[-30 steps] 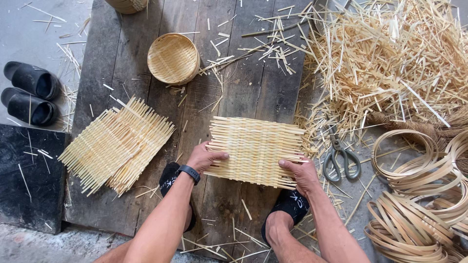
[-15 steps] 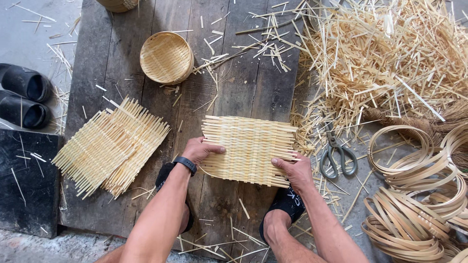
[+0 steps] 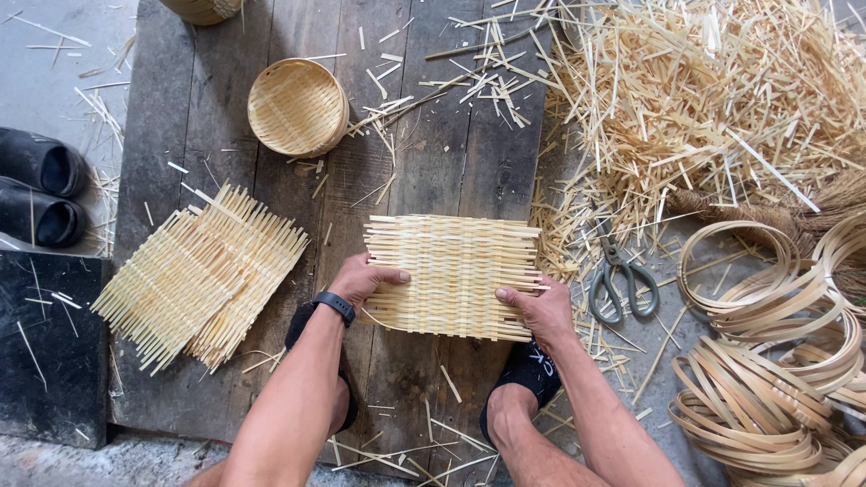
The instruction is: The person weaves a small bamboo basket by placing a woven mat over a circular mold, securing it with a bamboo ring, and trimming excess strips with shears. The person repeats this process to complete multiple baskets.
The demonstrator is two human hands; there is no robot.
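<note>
A flat woven bamboo mat [image 3: 451, 271] lies on dark wooden planks [image 3: 225, 135] in front of me. My left hand [image 3: 361, 281], with a black watch at the wrist, presses on the mat's left edge with the thumb laid on top. My right hand [image 3: 532, 308] grips the mat's lower right corner, fingers on the weave. Both feet in black sandals sit just below the mat.
A stack of finished woven mats [image 3: 198, 275] lies to the left. A small round woven basket [image 3: 296, 106] sits further up. Scissors [image 3: 618, 280] lie right of the mat. Loose bamboo strips [image 3: 704, 108] pile at upper right, coiled bamboo hoops [image 3: 776, 370] at lower right, black shoes [image 3: 41, 194] at far left.
Both hands stay on the mat; the left thumb has slid further onto its left edge. The view has shifted slightly.
</note>
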